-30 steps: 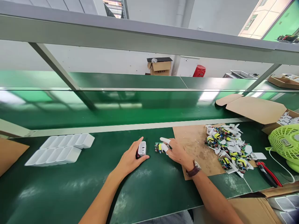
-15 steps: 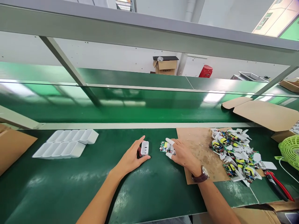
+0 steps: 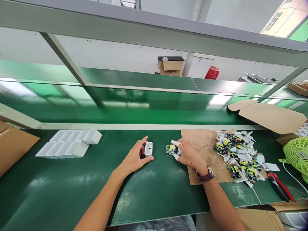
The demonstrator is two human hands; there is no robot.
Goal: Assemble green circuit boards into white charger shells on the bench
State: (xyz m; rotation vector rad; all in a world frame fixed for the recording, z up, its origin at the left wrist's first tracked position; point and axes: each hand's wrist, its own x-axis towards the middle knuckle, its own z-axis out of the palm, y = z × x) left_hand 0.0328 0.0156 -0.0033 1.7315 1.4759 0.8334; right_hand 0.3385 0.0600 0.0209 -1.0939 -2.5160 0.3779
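My left hand (image 3: pixel 136 156) is curled around a small white charger casing (image 3: pixel 148 149) with slots in its top face, its thumb and forefinger reaching past the near and far sides. White covers sit on two fingertips of my right hand (image 3: pixel 189 154), which grips a small circuit board (image 3: pixel 170 149) with green, yellow and white parts; its right end is hidden by the fingers. A short gap of green tabletop separates the casing from the board. Several more white casings (image 3: pixel 72 149) stand in two rows to the left.
On the right, a brown board (image 3: pixel 199 144) carries a heap of circuit boards and white pieces (image 3: pixel 240 154). Red-handled pliers (image 3: pixel 281 187) and a green fan (image 3: pixel 297 154) lie beyond it. Cardboard boxes flank both sides, and a metal frame (image 3: pixel 154 30) crosses above the bench.
The view has tilted slightly, moving the bench upward in the picture. Both hands keep their places by the casing and the circuit board, with little other movement.
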